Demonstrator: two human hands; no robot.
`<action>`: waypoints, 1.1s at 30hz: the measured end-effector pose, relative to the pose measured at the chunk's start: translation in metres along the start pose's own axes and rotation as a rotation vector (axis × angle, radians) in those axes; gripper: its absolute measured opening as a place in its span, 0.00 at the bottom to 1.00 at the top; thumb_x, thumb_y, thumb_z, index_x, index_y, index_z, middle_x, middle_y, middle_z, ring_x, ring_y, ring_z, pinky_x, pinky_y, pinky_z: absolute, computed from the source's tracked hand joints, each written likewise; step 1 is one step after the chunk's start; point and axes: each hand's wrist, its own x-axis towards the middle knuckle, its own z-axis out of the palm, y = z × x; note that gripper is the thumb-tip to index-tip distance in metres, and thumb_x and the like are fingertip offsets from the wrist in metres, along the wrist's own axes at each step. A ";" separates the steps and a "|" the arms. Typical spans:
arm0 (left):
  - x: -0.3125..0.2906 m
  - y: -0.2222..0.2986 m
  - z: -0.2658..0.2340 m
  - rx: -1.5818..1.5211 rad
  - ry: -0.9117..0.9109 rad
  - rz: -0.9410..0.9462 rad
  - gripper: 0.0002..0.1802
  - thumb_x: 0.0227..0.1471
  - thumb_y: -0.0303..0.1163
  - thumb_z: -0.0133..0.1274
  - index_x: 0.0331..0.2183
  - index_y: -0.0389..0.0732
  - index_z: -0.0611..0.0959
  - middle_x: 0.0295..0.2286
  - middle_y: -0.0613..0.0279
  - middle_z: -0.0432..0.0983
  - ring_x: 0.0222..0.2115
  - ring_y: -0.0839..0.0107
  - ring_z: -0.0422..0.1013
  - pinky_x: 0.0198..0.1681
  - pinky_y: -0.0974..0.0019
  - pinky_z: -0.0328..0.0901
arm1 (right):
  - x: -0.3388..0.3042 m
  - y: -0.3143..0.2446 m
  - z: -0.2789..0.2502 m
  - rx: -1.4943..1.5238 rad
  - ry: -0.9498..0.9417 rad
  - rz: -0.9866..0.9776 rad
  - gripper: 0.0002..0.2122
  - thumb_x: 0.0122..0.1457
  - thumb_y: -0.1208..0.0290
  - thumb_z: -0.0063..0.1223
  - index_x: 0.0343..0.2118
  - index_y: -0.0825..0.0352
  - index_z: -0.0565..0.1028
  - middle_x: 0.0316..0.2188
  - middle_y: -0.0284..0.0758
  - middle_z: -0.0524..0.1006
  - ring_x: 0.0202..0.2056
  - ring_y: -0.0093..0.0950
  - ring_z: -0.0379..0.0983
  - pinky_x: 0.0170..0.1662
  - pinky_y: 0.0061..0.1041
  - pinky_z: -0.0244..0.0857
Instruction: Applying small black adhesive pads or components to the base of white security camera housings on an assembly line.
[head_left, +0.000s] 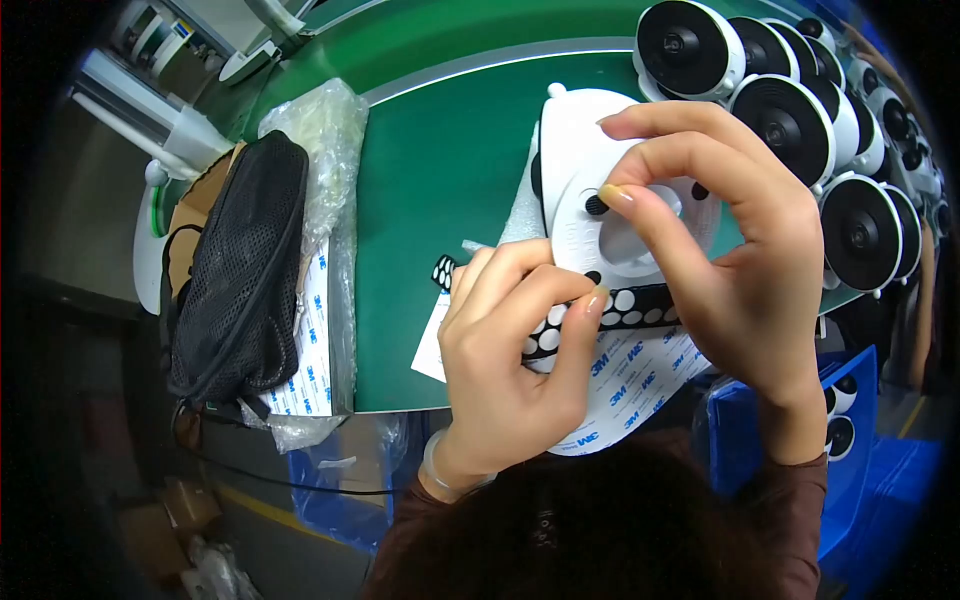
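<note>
A white camera-like device (580, 125) lies in front of me, with its round white base ring (575, 235) facing up. My right hand (735, 215) is closed in a pinch over the ring, thumb and index finger at a small black round pad (597, 204). Another black pad (700, 190) sits on the ring's right side. Below the ring, my left hand (520, 345) is closed, thumb and index fingertip together beside a third black pad (593, 278); what they grip, if anything, is hidden. A black strip with white dots (640, 307) runs under the left fingers, above a white printed backing sheet (630, 385).
Several white devices with black round faces (690, 50) crowd the right side of the green table (430, 190). A black mesh bag (240, 270) lies at the left, beside clear plastic wrap (330, 150). A blue bin (845, 460) stands at the lower right.
</note>
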 end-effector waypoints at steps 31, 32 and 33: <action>-0.001 0.005 -0.003 -0.055 -0.009 -0.069 0.01 0.36 0.19 0.53 0.19 0.33 0.77 0.22 0.59 0.70 0.23 0.70 0.62 0.27 0.71 0.56 | -0.013 0.035 -0.039 0.479 -0.252 0.424 0.12 0.54 0.72 0.47 0.38 0.73 0.75 0.30 0.38 0.76 0.30 0.20 0.72 0.28 0.14 0.66; 0.000 0.008 -0.003 -0.074 -0.011 -0.110 0.01 0.36 0.19 0.53 0.19 0.33 0.77 0.22 0.59 0.70 0.24 0.70 0.62 0.27 0.71 0.56 | -0.015 0.035 -0.040 0.515 -0.249 0.463 0.12 0.53 0.73 0.48 0.37 0.74 0.75 0.30 0.38 0.76 0.29 0.20 0.72 0.28 0.14 0.66; 0.000 0.007 -0.004 -0.077 -0.015 -0.107 0.01 0.36 0.19 0.53 0.19 0.33 0.77 0.22 0.59 0.70 0.24 0.70 0.62 0.27 0.71 0.56 | -0.017 0.035 -0.039 0.552 -0.246 0.502 0.11 0.52 0.74 0.50 0.37 0.74 0.74 0.29 0.38 0.76 0.29 0.20 0.72 0.27 0.14 0.67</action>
